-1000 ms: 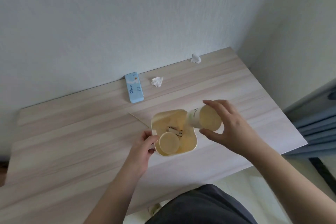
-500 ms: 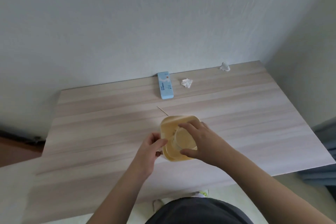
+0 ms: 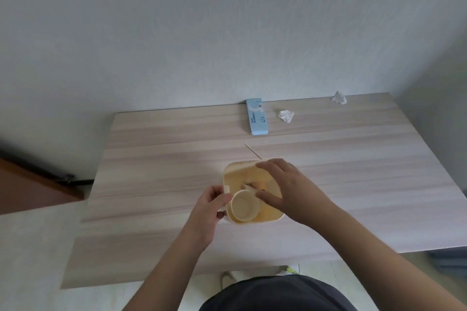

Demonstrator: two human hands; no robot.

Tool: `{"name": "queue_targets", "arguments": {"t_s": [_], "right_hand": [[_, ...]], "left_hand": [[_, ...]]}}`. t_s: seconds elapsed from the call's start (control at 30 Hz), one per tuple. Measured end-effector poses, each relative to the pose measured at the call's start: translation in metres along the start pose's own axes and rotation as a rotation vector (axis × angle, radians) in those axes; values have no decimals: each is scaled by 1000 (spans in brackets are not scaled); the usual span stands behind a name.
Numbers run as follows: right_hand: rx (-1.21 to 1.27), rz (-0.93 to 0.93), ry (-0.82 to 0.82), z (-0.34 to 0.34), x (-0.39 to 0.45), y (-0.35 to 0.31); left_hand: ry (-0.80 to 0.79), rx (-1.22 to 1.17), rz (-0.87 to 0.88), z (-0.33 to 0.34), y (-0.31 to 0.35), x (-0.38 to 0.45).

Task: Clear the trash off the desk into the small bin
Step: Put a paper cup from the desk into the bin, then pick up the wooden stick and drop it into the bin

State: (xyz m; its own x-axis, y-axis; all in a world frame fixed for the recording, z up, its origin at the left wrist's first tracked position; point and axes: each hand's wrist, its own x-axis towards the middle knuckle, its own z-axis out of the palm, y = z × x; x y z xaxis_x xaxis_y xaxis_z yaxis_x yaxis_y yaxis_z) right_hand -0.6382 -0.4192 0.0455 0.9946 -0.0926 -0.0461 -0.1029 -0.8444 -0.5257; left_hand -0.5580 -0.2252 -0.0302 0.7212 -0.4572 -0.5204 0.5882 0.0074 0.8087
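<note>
The small bin (image 3: 252,193) is sitting near the counter (image 3: 156,159) front edge and could be tipping if pushed, since the paper cup (image 3: 244,206) is already crowding it. The left hand (image 3: 211,206) is gripping the bin's left rim, fingers curled; the right hand (image 3: 285,188) is spreading open over the bin, holding nothing. Two tissue wads (image 3: 286,116), a stick (image 3: 253,151) and a blue box (image 3: 257,116) are still lying farther back
</note>
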Motion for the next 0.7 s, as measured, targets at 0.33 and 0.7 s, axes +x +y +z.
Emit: {"name": "queue_targets", "arguments": {"t_s": [0.33,0.7], "right_hand": [[32,267,167,8,37,76],[-151,458,-208,67,106,148]], "left_hand": [[93,-20,3,-11,1,6],[188,-42,10,13,16,20]]}}
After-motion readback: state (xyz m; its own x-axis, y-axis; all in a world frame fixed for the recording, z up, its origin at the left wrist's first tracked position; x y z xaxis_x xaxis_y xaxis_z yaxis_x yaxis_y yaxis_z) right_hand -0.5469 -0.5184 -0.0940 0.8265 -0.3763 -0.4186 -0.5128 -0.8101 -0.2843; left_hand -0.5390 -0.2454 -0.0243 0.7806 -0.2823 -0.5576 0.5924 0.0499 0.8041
